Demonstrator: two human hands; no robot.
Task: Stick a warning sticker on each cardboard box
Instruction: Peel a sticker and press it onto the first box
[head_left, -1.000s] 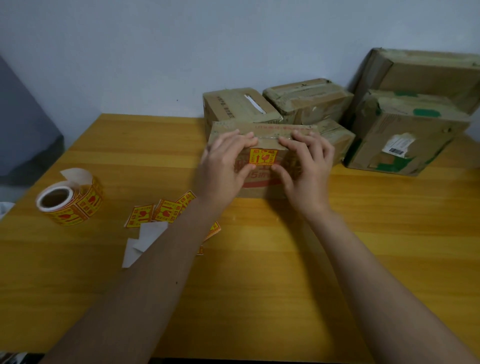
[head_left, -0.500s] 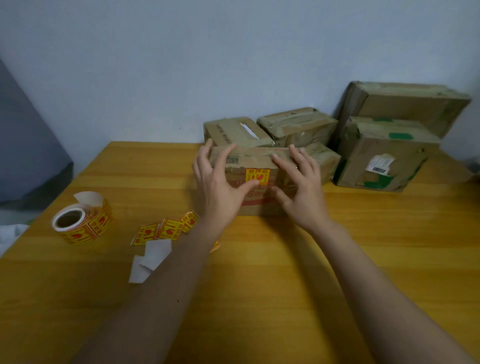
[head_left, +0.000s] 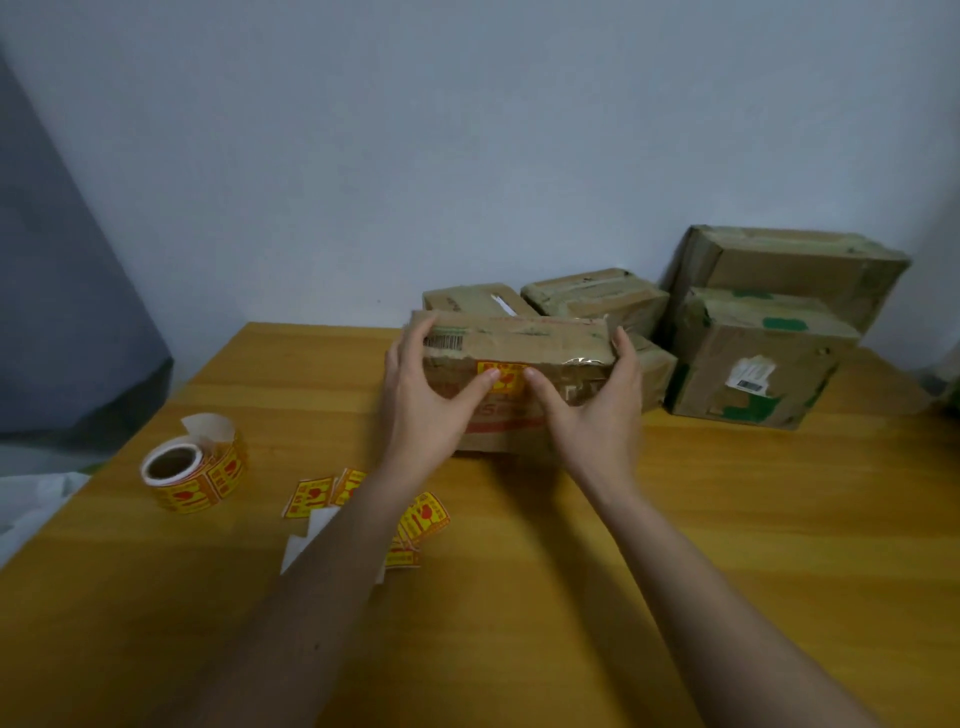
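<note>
A brown cardboard box (head_left: 519, 340) stands in the middle of the wooden table (head_left: 727, 519), with a yellow and red warning sticker (head_left: 503, 375) on its front face. My left hand (head_left: 423, 402) grips the box's left end, fingers over the top corner and thumb on the front beside the sticker. My right hand (head_left: 597, 410) grips the right end, its thumb also touching the front by the sticker. A roll of the same stickers (head_left: 192, 470) lies at the left.
Loose stickers (head_left: 318, 496) and white backing papers (head_left: 306, 543) lie under my left forearm. Behind the held box, against the wall, sit two small boxes (head_left: 597, 296) and, to the right, a larger box (head_left: 753, 364) with another box (head_left: 795, 265) behind it.
My hands have spread from the sticker on the front out to the two ends of the box. The view has tilted up, so the table looks lower.
</note>
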